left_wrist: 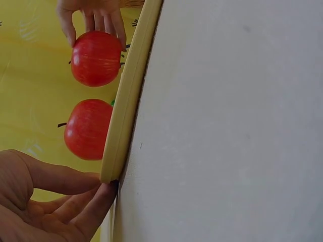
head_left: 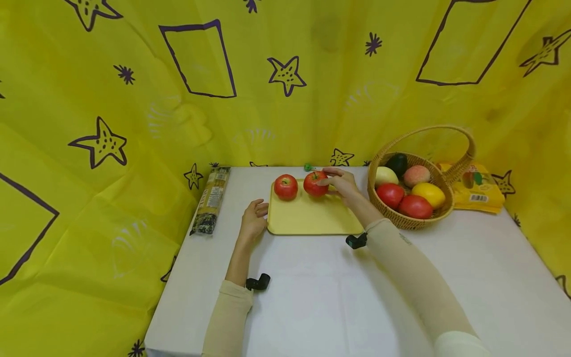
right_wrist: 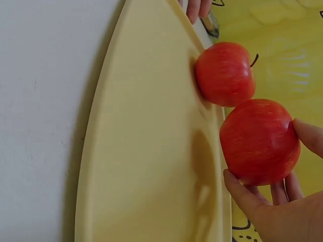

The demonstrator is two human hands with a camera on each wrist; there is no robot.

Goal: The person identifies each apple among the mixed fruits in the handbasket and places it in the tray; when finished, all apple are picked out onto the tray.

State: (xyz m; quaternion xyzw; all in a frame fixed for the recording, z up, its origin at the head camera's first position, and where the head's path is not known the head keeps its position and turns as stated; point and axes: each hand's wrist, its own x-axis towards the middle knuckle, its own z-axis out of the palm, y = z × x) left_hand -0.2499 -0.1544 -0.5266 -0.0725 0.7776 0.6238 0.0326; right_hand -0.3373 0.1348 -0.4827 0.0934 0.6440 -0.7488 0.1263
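Observation:
A yellow tray (head_left: 312,218) lies on the white table. One red apple (head_left: 286,187) sits on its far left part, stem upward. Beside it, my right hand (head_left: 341,183) grips a second red apple (right_wrist: 260,142) between thumb and fingers. In the right wrist view this apple casts a shadow on the tray close under it. My left hand (head_left: 254,220) is at the tray's left edge. The left wrist view shows the left thumb (left_wrist: 65,180) and a finger pinching the tray's rim, one on each side of it.
Right of the tray stands a wicker basket (head_left: 372,191) of fruit, its tall handle arching up. A yellow printed bag (head_left: 479,191) leans behind it. To the left lies a long clear-wrapped package (head_left: 211,201). Behind the tray is a small green thing (head_left: 308,167), close to the yellow curtain (head_left: 285,119).

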